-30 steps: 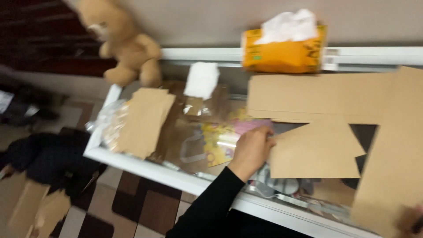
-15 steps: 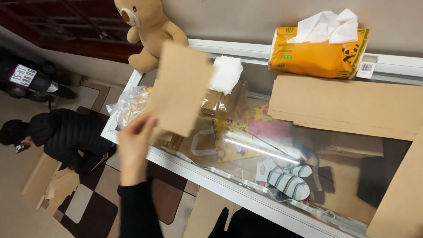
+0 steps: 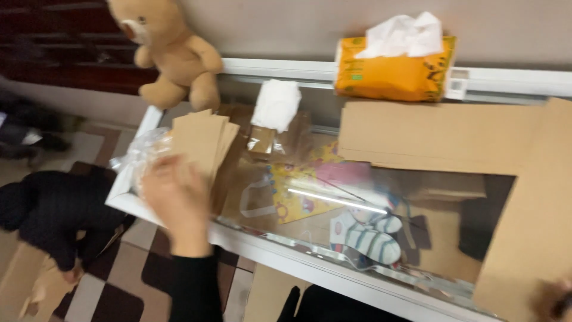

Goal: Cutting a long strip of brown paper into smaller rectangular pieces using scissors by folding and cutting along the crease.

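My left hand (image 3: 176, 197) hovers, blurred, at the near left corner of a glass-topped display case (image 3: 310, 262). Its fingers are spread at the lower edge of a stack of brown cardboard pieces (image 3: 199, 140) that lies flat on the glass, and it grips nothing. A crumpled clear plastic bag (image 3: 132, 160) lies just left of the hand. Only a sliver of my right hand (image 3: 551, 301) shows at the bottom right corner, against a large cardboard sheet (image 3: 530, 226); its grip is hidden.
A teddy bear (image 3: 173, 53) sits at the case's far left corner. An orange tissue pack (image 3: 393, 74), a white wad (image 3: 275, 104) and a wide cardboard sheet (image 3: 441, 137) lie further back. Striped socks (image 3: 369, 238) show under the glass. A person in dark clothing (image 3: 47, 209) crouches on the floor at left.
My left hand held a cardboard piece up in the air; that piece now lies on the stack at the left, and the hand has dropped back toward the near edge.
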